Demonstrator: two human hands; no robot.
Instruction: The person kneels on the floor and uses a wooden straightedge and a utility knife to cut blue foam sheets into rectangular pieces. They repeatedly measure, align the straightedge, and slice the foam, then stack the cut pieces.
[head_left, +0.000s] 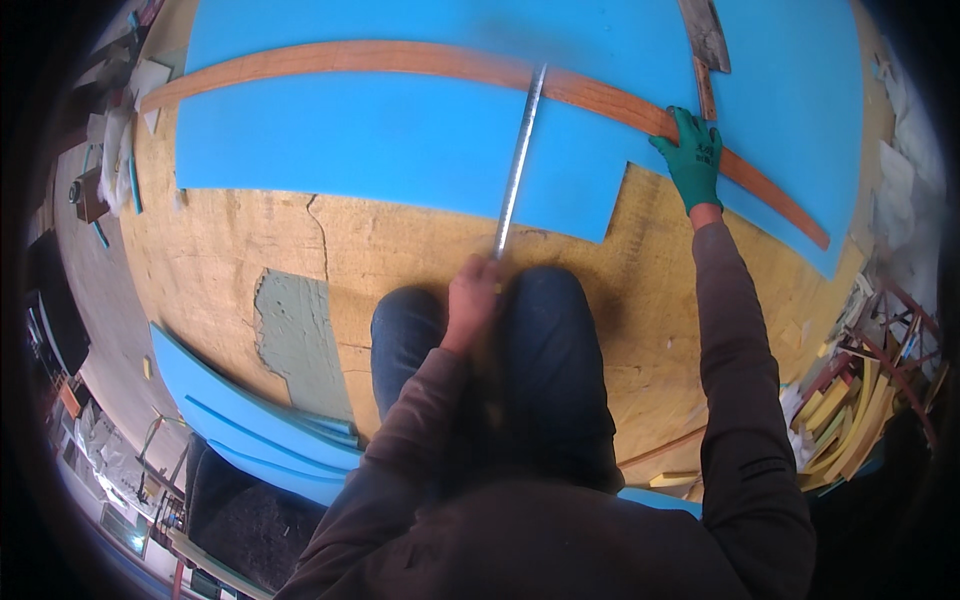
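My bare left hand (pixel 472 300) is closed round the near end of a long, narrow metal strip (pixel 520 160), a ruler or a blade; I cannot tell which. Its far end reaches the curved wooden strip (pixel 400 56), and that area is blurred. This reddish-brown wood lies in an arc across a large blue foam sheet (pixel 330 130). My right hand (pixel 694 160), in a green glove, spans the wood toward its right end, thumb at the near side and fingertips over the far edge, holding it against the foam.
A broad-bladed tool with a wooden handle (pixel 706 92) lies just beyond my right hand. Under the foam is a worn plywood surface (pixel 230 230) with a grey patch (pixel 295 335). Blue foam offcuts (pixel 260 430) lie lower left; yellowish strips (pixel 850 420) are piled lower right.
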